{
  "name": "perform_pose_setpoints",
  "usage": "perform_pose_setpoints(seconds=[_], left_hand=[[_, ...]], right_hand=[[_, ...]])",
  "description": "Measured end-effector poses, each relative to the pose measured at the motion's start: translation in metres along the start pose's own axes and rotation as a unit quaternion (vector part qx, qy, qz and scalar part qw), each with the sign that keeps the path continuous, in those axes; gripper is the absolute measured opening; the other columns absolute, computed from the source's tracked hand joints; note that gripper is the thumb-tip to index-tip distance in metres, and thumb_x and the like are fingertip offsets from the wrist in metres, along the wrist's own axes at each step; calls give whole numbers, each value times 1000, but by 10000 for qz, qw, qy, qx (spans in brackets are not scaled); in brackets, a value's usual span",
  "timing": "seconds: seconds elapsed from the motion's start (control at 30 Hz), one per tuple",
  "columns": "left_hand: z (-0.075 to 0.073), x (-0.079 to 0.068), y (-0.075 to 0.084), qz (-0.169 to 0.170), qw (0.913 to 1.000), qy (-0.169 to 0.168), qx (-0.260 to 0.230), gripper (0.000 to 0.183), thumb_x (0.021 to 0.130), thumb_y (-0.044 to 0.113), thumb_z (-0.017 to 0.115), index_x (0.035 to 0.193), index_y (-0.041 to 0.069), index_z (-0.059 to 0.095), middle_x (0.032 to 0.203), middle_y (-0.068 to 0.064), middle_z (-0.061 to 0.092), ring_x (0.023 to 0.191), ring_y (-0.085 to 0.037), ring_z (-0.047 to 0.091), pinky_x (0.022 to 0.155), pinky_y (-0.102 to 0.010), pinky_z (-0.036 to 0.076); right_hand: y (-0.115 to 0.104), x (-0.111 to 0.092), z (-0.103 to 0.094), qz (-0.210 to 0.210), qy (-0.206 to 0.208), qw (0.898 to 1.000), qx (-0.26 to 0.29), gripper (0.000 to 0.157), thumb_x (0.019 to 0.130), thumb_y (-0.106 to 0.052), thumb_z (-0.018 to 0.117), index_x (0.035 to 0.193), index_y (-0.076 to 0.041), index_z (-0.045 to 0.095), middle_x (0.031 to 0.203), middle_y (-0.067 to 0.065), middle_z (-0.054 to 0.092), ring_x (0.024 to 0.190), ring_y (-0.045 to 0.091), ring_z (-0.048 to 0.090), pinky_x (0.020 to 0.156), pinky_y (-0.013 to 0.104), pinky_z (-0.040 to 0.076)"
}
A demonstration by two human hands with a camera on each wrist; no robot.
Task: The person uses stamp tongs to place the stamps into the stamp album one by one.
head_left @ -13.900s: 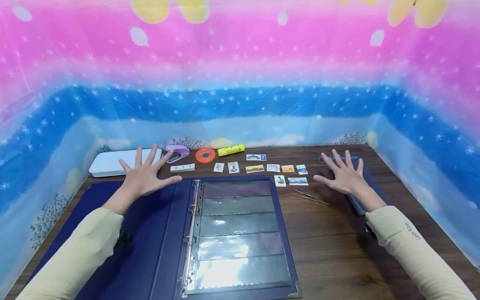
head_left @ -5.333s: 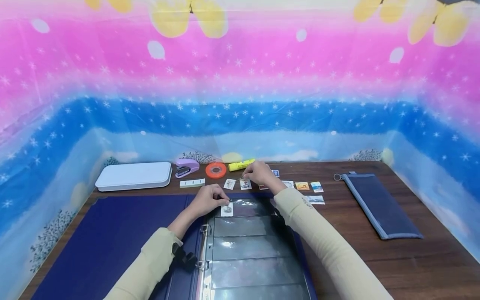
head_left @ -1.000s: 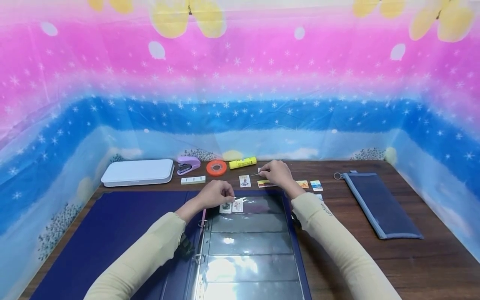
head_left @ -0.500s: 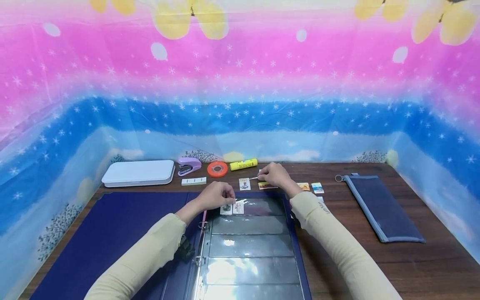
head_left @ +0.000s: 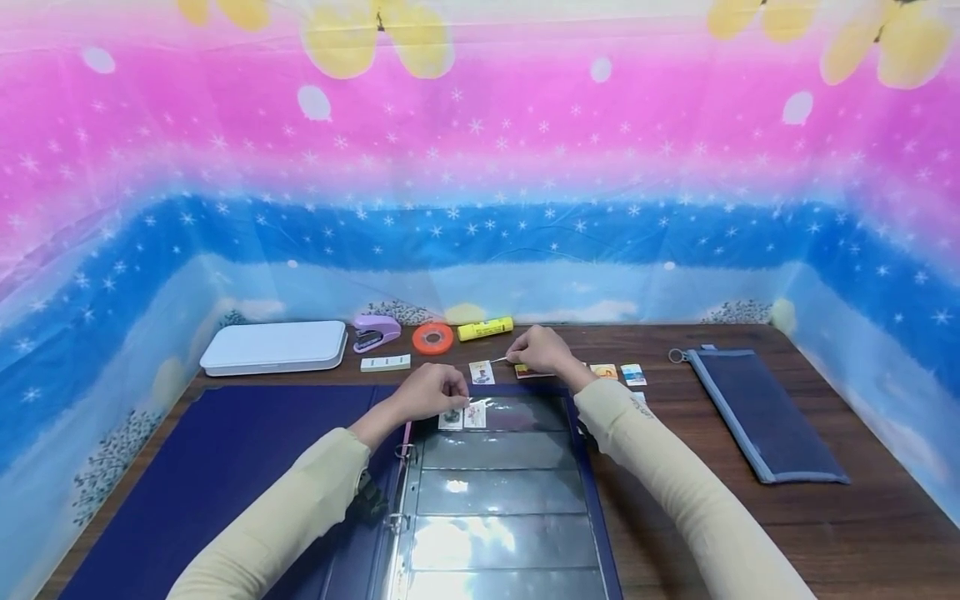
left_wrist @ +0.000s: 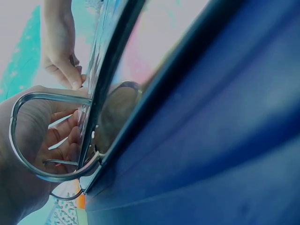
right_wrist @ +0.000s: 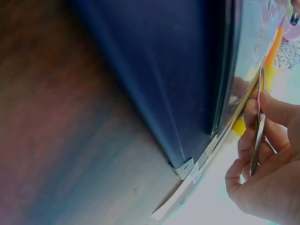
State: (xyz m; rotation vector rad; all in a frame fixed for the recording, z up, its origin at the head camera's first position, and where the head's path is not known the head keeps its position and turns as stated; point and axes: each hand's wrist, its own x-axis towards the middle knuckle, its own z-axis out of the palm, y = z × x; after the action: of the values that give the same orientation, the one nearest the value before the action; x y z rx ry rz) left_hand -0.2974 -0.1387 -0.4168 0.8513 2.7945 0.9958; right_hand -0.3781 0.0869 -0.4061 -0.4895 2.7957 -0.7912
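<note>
My left hand (head_left: 431,390) pinches the top pocket's upper edge on the clear album page (head_left: 510,492), inside an open navy ring binder (head_left: 285,467). Two stamps sit side by side in that pocket: a dark-printed stamp (head_left: 450,419), partly under my fingers, and a reddish one (head_left: 475,414). Beyond the binder, my right hand (head_left: 543,350) holds metal tweezers (right_wrist: 257,140) between thumb and fingers. Their tips meet the right edge of a small portrait stamp (head_left: 482,372), which lies slightly tilted. Whether the tips grip it is too small to tell.
Along the back stand a white case (head_left: 275,347), purple stapler (head_left: 377,332), orange tape roll (head_left: 432,337) and yellow glue stick (head_left: 485,328). Several stamps, including an orange one (head_left: 603,372), lie around my right hand. A mesh zip pouch (head_left: 765,417) rests at right.
Both hands were spread and the tweezers lay on the table at first. Stamps then entered the top pocket, first one, then a second. Just now the portrait stamp shifted left and nearer, with the tweezers.
</note>
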Motion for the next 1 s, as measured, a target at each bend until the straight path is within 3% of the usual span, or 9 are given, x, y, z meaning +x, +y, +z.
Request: perform_pose_setpoints(seconds=[0.13, 0.33, 0.43, 0.57, 0.7, 0.83, 1.0], left_hand=[[1, -1, 1, 40, 10000, 16, -82, 5, 82, 12, 69, 77, 10, 68, 69, -3, 65, 59, -6, 52, 60, -21, 43], [0, -2, 2, 339, 9992, 124, -169, 6, 81, 12, 68, 75, 12, 67, 66, 2, 62, 58, -5, 51, 59, -21, 43], [-3, 2, 4, 236, 9997, -49, -108, 5, 82, 13, 67, 77, 10, 67, 68, 0, 63, 59, -6, 52, 60, -22, 44], [-10, 9, 10, -190, 9980, -607, -46, 8, 84, 13, 64, 80, 7, 66, 71, -5, 64, 61, -8, 51, 62, -22, 43], [-16, 15, 17, -399, 9942, -995, 27, 11, 86, 13, 63, 80, 4, 65, 71, -7, 64, 59, -7, 48, 61, -21, 41], [-13, 17, 22, -355, 9941, -1023, 62, 11, 85, 12, 63, 77, 4, 64, 68, -4, 61, 59, -7, 47, 60, -21, 40], [-5, 17, 23, -352, 9961, -812, 40, 8, 84, 10, 63, 78, 5, 63, 68, -2, 60, 60, -8, 48, 61, -21, 41]], right_hand=[[1, -1, -1, 21, 19, 10000, 4, 20, 90, -24, 60, 95, -11, 74, 93, 8, 73, 46, 10, 32, 52, 25, 32], [3, -6, -8, 41, 143, 9996, 235, 25, 91, -25, 59, 103, -8, 72, 112, 10, 69, 46, 9, 29, 56, 25, 34], [2, -9, -15, 19, 293, 9990, 336, 27, 91, -27, 58, 106, -8, 71, 111, 11, 69, 47, 9, 30, 59, 26, 35], [-1, -13, -26, 12, 470, 9975, 535, 26, 92, -27, 57, 106, -10, 71, 106, 12, 70, 51, 12, 31, 61, 28, 36], [-4, -19, -31, -15, 521, 9962, 702, 25, 92, -27, 58, 105, -11, 71, 108, 11, 70, 50, 13, 31, 61, 29, 37], [-6, -29, -28, -31, 487, 9957, 782, 24, 91, -26, 59, 104, -10, 72, 107, 12, 70, 48, 12, 29, 57, 28, 35], [-2, -41, -24, 11, 506, 9941, 955, 25, 90, -25, 61, 105, -8, 71, 106, 14, 70, 45, 11, 28, 54, 27, 33]])
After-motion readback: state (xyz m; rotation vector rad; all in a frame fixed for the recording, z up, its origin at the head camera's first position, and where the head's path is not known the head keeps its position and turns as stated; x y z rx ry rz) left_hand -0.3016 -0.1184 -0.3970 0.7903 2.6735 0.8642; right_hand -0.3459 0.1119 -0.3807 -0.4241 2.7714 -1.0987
